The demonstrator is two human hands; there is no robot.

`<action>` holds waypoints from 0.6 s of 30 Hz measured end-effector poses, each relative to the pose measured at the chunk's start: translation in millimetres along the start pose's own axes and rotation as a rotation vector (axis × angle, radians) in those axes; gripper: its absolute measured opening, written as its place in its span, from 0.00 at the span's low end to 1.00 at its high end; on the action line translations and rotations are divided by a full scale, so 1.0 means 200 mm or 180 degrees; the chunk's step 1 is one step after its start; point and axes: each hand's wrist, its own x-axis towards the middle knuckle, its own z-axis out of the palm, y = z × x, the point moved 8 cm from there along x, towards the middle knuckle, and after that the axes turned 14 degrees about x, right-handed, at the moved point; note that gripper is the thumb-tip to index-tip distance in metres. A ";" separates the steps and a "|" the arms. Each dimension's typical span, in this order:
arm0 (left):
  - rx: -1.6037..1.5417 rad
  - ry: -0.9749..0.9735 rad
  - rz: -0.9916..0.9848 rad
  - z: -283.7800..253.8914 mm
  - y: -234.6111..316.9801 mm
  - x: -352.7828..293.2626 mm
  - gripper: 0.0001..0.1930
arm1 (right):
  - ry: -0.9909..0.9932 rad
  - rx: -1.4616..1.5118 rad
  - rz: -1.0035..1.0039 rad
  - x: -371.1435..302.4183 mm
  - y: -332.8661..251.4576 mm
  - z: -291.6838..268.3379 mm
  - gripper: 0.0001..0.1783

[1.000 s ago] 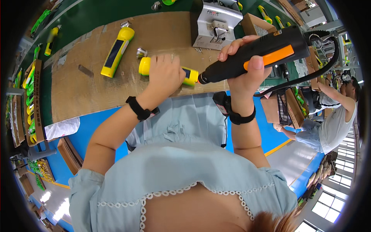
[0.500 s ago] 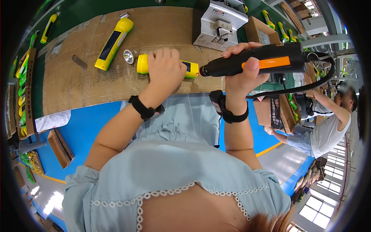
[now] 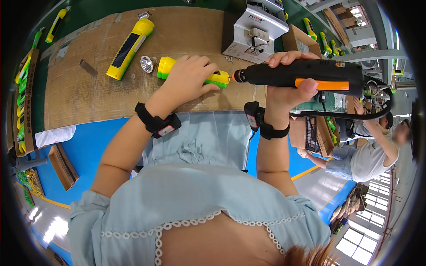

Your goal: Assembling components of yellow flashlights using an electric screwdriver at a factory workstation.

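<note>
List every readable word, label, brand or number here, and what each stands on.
Lettering shows, but I won't copy it:
Silver machine: one larger word, smaller blurred print beneath.
Cardboard box, far left: dark characters along its side.
Power tool: its marking is too small to read.

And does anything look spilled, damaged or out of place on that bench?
Mildly, yes: a few loose bits, too small to identify, lie scattered beside the silver machine, and the cardboard looks scuffed along its far left edge. The flashlight under the left hand shows no visible damage.
</note>
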 end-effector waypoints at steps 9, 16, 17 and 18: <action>-0.0080 -0.0654 -0.0101 0.08 -0.03 0.03 0.16 | -0.0116 -0.0097 -0.0193 0.05 0.04 -0.02 0.35; -0.0015 -0.0592 -0.0089 0.08 -0.04 0.04 0.17 | -0.0088 -0.0072 -0.0123 0.04 0.05 -0.02 0.35; -0.0033 -0.0581 -0.0131 0.08 -0.05 0.04 0.18 | -0.0108 -0.0057 -0.0092 0.03 0.05 -0.02 0.35; -0.0037 -0.0589 -0.0131 0.08 -0.04 0.04 0.18 | -0.0129 -0.0043 -0.0062 0.03 0.05 -0.02 0.34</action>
